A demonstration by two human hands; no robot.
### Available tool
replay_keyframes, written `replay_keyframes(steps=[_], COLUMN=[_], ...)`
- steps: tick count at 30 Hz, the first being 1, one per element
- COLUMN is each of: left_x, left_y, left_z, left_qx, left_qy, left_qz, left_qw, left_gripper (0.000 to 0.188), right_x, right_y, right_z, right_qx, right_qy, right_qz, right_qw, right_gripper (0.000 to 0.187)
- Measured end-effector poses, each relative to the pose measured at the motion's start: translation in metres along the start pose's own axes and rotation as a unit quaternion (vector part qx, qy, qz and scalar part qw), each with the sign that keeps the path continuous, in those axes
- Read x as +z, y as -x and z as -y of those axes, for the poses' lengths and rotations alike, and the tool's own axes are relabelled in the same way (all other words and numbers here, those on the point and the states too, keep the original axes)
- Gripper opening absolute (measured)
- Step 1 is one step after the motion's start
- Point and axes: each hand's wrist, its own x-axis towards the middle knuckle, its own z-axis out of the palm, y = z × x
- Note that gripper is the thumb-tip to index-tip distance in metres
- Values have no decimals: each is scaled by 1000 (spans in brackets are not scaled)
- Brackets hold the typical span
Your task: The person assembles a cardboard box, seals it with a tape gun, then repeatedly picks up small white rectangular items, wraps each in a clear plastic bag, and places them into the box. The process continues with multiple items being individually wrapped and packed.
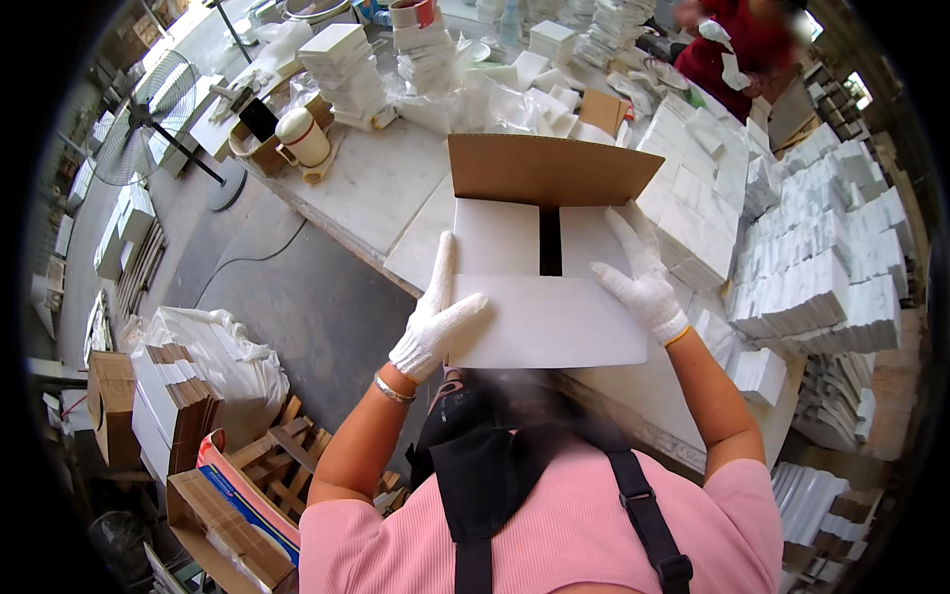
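Note:
A white cardboard box (554, 322) sits in front of me at the edge of the marble-topped table. Its two side flaps are folded inward with a dark gap between them, and the near flap lies over their lower part. The far flap (554, 168) stands up and shows its brown inner face. My left hand (435, 322), in a white knit glove, grips the box's left side with the thumb over the near flap. On the opposite side my right hand (643, 277), also gloved, holds the right edge, its fingers along the right side flap.
Stacked white marble tiles (811, 287) fill the right side. A cream jug (302, 137) stands at the table's left corner, near a floor fan (148, 114). Flattened cartons (178, 396) are at lower left. Another person (732, 59) in red is at the far right.

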Motion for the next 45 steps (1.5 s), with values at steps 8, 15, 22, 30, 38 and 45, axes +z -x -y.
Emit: replay_keyframes(steps=[8, 15, 22, 30, 38, 45], left_x=[0, -6, 11, -11, -9, -26], left_y=[1, 8, 6, -9, -13, -30], left_z=[-2, 0, -5, -6, 2, -27], left_qx=[-3, -4, 66, 62, 63, 108], left_qy=[53, 27, 28, -105, -45, -70], left_qz=[10, 4, -32, 33, 11, 18], left_qw=[999, 1000, 997, 992, 997, 991], left_gripper=[98, 99, 108, 80, 45, 39], right_x=[-64, -47, -34, -23, -1, -2], right_y=[-48, -109, -44, -12, -1, -10], right_z=[52, 70, 57, 23, 3, 22], right_qx=[-123, -172, -228, -176, 160, 156], right_qy=[100, 135, 133, 114, -309, -348], right_qz=[-91, 14, 215, 117, -5, -32], right_qw=[983, 976, 940, 971, 938, 924], right_gripper=[56, 59, 50, 45, 71, 72])
